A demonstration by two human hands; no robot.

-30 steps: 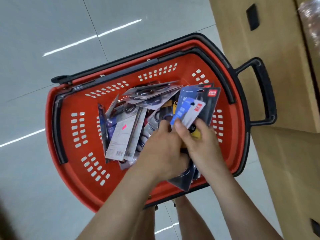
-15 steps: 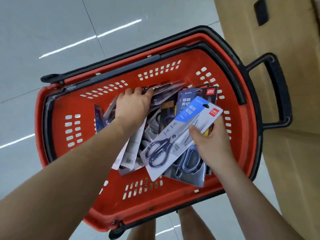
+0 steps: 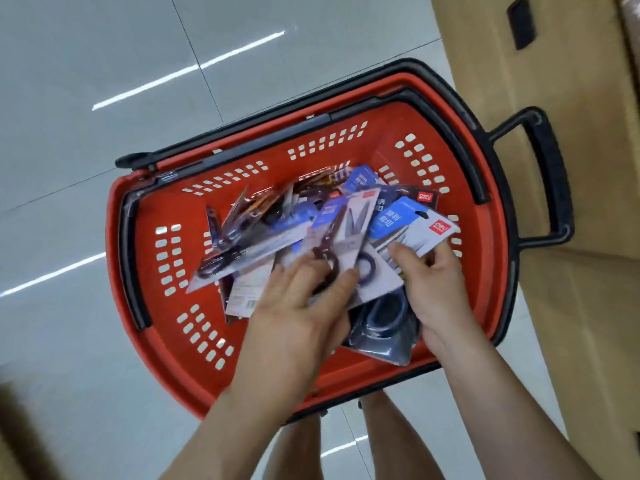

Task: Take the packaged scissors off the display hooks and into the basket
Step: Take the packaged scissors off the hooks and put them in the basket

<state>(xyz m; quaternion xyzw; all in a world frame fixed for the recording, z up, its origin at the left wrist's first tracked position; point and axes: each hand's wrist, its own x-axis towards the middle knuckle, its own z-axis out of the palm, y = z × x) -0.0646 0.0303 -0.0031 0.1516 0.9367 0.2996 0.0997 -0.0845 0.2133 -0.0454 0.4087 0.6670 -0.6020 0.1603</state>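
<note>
Basket point(image 3: 117, 258): scissor packs point(image 3: 249, 245) heaped mid-to-right. My right hand point(image 3: 433, 289) pinches a blue pack point(image 3: 412, 226) by its lower edge, probably to lay it flat. My left hand point(image 3: 301, 313) covers a grey pack point(image 3: 349, 226); whether gripping or pressing, I cannot tell.

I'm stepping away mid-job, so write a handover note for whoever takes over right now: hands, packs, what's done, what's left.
Left grip: holds a white-carded scissors pack over the basket.
Right grip: pinches a blue-and-white pack at the pile's right side.
Done: a pile of packs already lies in the basket.
Left: release both packs; display hooks are out of view, so remaining stock is unknown.
</note>
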